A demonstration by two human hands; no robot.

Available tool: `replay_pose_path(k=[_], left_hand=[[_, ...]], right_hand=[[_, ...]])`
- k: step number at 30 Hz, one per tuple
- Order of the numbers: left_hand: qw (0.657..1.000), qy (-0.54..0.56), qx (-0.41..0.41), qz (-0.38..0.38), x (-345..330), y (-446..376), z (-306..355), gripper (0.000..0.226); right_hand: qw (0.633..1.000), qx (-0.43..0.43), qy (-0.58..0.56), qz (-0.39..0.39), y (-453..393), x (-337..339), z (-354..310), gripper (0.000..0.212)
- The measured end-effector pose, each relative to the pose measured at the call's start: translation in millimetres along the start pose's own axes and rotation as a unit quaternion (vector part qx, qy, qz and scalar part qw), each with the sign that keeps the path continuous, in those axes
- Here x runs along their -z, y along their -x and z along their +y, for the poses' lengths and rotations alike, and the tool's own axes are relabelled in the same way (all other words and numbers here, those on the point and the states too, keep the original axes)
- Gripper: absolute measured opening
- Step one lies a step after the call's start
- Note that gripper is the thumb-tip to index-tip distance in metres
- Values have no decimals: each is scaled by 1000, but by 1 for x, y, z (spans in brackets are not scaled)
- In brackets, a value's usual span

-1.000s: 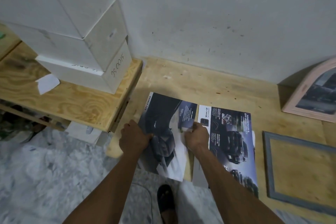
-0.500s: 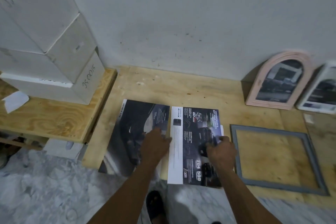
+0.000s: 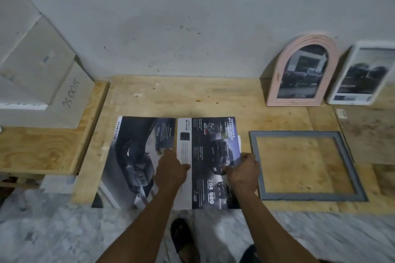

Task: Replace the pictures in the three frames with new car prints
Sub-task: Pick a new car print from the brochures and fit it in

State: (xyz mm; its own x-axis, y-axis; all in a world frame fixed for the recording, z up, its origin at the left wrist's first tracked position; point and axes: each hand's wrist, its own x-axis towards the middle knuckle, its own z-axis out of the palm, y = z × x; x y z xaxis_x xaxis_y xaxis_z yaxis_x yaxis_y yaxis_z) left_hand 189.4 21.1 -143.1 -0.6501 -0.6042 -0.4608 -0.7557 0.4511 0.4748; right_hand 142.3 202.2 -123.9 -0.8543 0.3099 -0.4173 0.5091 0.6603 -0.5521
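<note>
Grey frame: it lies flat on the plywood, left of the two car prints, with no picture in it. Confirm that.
Not quite. In the head view the grey frame lies flat on the plywood with no picture in it, but to the right of the two car prints, not left.

Place: it looked like a storeroom or back workroom rather than a lived-in room.
Wall: a bare grey wall, scuffed and marked, filled the upper half of the frame.
Work surface: raw plywood boards lay low along the wall's foot, unpainted, with stains.
Floor: grey marbled floor ran across the bottom of the frame.
Storage: plain white boxes with handwritten codes were stacked at upper left on a plywood shelf.
Stock: an arched pink frame and a white frame leaned on the wall at upper right; a grey frame lay flat on the boards.
</note>
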Motion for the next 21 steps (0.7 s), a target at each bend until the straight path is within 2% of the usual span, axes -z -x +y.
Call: replay_pose_path(k=[2, 6, 9, 11, 13, 15, 17, 19, 21], left_hand=[[1000, 6, -3, 0, -1, 1, 1, 51], [1000, -17, -12, 3, 7, 4, 5, 58], [995, -61, -64, 36, 21, 15, 20, 76], [992, 37, -116, 18, 35, 28, 39, 84], [974, 135, -172, -66, 53, 43, 62, 94], [945, 178, -218, -169, 74, 57, 85, 87], [921, 225, -221, -229, 94, 62, 102, 76], [908, 271, -208, -244, 114, 64, 115, 58], [900, 307, -209, -229, 133, 72, 129, 40]], right_hand=[[1000, -9, -12, 2, 0, 1, -1, 54], [995, -13, -87, -51, 2, 15, -12, 17], [981, 12, -153, -115, 3, 32, -26, 15], [967, 15, -204, -152, 8, 45, -43, 17], [939, 1, -284, -193, 18, 60, -63, 17], [899, 0, -363, -247, 30, 78, -87, 15], [863, 3, -409, -297, 37, 94, -107, 34], [839, 13, -426, -338, 39, 107, -121, 50], [833, 26, -427, -351, 40, 122, -129, 52]])
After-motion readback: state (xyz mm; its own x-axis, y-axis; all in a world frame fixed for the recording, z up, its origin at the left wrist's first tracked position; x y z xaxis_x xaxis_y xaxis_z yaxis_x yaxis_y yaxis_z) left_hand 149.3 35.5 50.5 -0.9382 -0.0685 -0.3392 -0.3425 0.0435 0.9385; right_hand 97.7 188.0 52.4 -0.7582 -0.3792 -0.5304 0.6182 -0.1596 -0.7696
